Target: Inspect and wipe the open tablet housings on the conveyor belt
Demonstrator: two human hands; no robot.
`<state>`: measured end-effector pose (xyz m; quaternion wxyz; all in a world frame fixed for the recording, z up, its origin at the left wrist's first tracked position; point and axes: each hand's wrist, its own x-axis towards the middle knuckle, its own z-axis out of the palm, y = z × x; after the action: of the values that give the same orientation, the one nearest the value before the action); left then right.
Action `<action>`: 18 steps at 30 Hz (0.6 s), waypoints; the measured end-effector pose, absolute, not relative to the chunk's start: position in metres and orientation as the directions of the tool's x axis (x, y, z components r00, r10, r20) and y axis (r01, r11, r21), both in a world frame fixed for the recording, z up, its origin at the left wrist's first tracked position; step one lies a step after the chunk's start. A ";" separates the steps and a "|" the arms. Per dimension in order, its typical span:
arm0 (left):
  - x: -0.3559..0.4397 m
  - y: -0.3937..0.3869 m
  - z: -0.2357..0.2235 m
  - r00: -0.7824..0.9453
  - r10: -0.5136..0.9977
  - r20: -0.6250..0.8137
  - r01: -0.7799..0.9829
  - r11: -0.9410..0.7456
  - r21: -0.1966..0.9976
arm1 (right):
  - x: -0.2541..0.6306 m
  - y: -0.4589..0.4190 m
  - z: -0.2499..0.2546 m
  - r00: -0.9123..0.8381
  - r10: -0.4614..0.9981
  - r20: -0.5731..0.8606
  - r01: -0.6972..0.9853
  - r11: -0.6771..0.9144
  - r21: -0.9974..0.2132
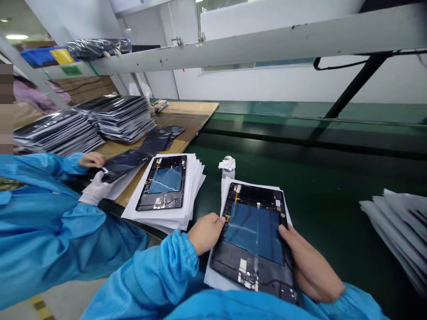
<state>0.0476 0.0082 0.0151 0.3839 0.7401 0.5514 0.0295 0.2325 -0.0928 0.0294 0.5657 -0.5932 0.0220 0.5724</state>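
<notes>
An opened tablet (pixel 256 231), its inside facing up with a blue-covered battery and a small circuit board, is held between my two hands over white paper sheets (pixel 215 278). My left hand (pixel 207 232) grips its left edge, thumb on the rim. On the opposite edge my right hand (pixel 308 262) holds on, thumb on top and fingers underneath. To the left, a second opened tablet (pixel 163 183) lies on another stack of white sheets (pixel 191 195). A small bottle (pixel 228 166) with white tissue on top stands just behind the paper.
At left, a co-worker in blue (pixel 50 231) handles a dark flat piece (pixel 123 164). Stacks of dark sheets with white layers (pixel 123 118) stand on cardboard (pixel 200 111). White foam sleeves (pixel 396 222) lie at right on the green bench (pixel 320 186). A grey shelf beam (pixel 253 49) crosses above.
</notes>
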 end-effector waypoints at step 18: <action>0.040 0.001 0.006 0.189 0.846 -0.498 0.455 0.374 0.808 | 0.197 -0.086 0.034 0.233 0.745 -0.625 -0.653 -0.356 -0.668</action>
<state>0.0399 0.0011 0.0064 0.5587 0.5312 0.6124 0.1750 0.1969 -0.0860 0.0344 0.5661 -0.5443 -0.0421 0.6177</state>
